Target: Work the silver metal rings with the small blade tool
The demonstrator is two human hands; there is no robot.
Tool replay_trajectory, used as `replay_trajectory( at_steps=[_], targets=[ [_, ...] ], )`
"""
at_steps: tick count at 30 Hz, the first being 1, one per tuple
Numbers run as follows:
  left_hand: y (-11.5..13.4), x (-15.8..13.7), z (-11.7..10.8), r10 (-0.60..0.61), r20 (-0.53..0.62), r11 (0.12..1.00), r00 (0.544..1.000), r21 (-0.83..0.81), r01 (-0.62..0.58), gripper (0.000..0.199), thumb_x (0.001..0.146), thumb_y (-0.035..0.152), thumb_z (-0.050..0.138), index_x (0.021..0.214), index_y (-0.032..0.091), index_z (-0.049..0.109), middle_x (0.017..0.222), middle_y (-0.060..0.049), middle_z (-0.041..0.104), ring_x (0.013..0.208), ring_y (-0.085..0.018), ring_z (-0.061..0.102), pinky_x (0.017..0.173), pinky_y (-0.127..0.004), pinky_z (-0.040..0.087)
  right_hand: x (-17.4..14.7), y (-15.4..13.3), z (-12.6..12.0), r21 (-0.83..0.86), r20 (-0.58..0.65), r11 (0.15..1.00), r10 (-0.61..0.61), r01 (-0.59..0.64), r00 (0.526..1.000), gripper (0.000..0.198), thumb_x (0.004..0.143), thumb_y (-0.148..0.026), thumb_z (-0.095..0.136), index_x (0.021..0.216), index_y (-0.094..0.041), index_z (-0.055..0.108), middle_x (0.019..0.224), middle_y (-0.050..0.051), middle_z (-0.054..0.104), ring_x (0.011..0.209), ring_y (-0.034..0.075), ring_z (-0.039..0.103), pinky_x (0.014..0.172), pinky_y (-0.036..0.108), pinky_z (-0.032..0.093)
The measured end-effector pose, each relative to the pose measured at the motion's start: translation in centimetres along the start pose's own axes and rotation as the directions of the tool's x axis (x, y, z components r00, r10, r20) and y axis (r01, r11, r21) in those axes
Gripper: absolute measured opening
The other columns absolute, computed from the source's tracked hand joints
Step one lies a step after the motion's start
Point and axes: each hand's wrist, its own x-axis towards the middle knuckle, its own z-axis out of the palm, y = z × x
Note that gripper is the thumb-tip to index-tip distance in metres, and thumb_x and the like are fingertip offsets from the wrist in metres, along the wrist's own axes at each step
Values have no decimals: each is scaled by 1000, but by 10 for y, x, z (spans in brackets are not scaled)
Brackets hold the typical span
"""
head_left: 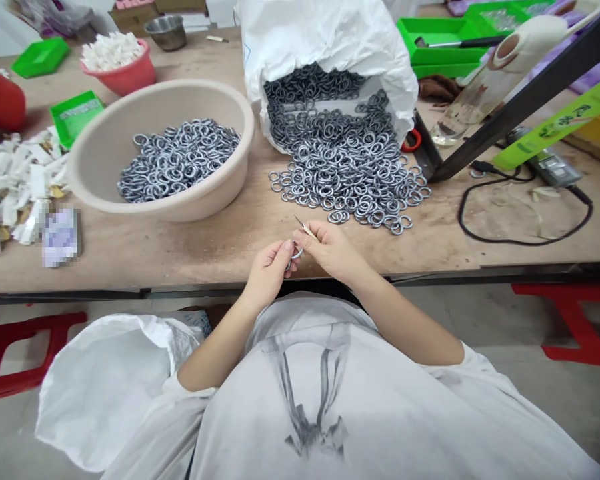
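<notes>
Close to the table's front edge, my left hand (271,268) pinches a grey ring (297,253) between thumb and fingers. My right hand (333,250) is closed around a thin pointed tool with a pale handle (308,231), its dark tip facing up and left. The right fingertips meet the left ones at the ring; whether they also touch it I cannot tell. Beyond my hands, a heap of similar grey rings (353,177) spills from a white sack (325,37) lying on its side. Left of it, a beige basin (200,203) holds many more rings.
White pieces (10,177), green trays (75,117) and a red bowl (125,77) of white parts occupy the left. On the right are a dark metal bar (520,97), a clear bottle (473,103) and a black cable (505,241). A white bag (105,393) stands below the table.
</notes>
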Motion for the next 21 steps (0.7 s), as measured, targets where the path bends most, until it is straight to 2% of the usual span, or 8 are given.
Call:
replay_trajectory(
  at_steps=[3,6,9,13,17,21],
  targets=[
    [4,-3,6,-46,27,998,999,-48,47,52,74,65,73,66,16,58,57,2,51,47,-6,43,41,-18,31,-5,2,7,7,-83,999,-42,42,996,54,81,-75,60,74,-22,53,59,-4,57,56,12,54,57,26,43],
    [6,-7,13,-99,40,984,994,-145,104,52,73,61,76,62,16,52,53,4,45,44,-5,38,39,-17,28,-8,6,6,-86,-150,991,-118,106,982,55,85,-77,52,77,-22,53,62,-3,57,58,13,53,58,26,42],
    [8,-9,19,-153,17,939,988,-309,151,47,75,52,77,62,17,47,52,6,41,43,-4,35,38,-16,26,-13,6,1,-317,-103,924,-259,215,960,53,93,-72,42,85,-21,55,72,0,61,65,14,56,61,27,40],
    [11,-10,20,-196,35,883,980,-429,192,48,76,48,77,61,17,43,49,7,35,42,-4,32,38,-15,26,-23,1,-2,-644,-111,727,-394,236,912,44,98,-61,42,89,-21,56,76,2,63,64,15,54,60,28,33],
    [13,-10,19,-209,-9,864,978,-469,180,47,79,46,76,62,18,43,48,7,35,41,-4,31,39,-15,27,-31,-1,2,-711,-14,641,-425,290,905,36,98,-52,46,88,-20,58,74,2,63,66,15,56,61,28,33],
    [13,-11,20,-207,-8,872,978,-454,181,48,81,47,75,62,18,41,49,7,35,42,-4,31,40,-16,28,-31,1,4,-691,55,652,-382,311,922,38,99,-49,45,76,-20,55,71,1,59,62,13,50,60,28,30]
  ],
)
